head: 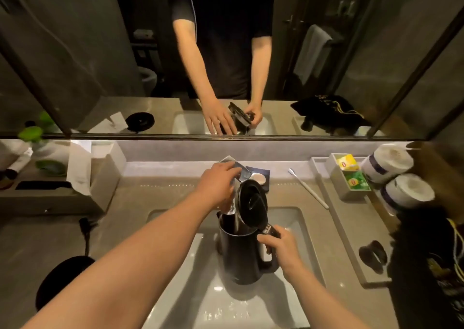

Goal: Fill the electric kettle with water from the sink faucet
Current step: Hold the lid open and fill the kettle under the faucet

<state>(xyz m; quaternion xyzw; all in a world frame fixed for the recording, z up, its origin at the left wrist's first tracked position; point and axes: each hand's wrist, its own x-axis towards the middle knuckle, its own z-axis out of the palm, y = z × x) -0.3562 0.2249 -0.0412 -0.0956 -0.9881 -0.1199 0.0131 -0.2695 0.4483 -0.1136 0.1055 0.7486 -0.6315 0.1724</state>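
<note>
A black electric kettle [239,250] stands upright over the white sink basin [296,230], its round lid [252,201] hinged open and tilted up. My right hand [278,244] grips the kettle's handle on the right side. My left hand [218,180] rests on the chrome faucet [241,171], fingers curled over its handle. The faucet's spout reaches down to the kettle's open mouth. A thin shiny streak runs into the opening; whether it is water I cannot tell.
The kettle's round black base [62,278] with its cord sits on the counter at left. A tissue box [105,170] stands behind it. A toothbrush [308,188], tea-bag box [350,175], paper rolls [391,162] and a black bag [431,260] are at right. A mirror [100,52] is ahead.
</note>
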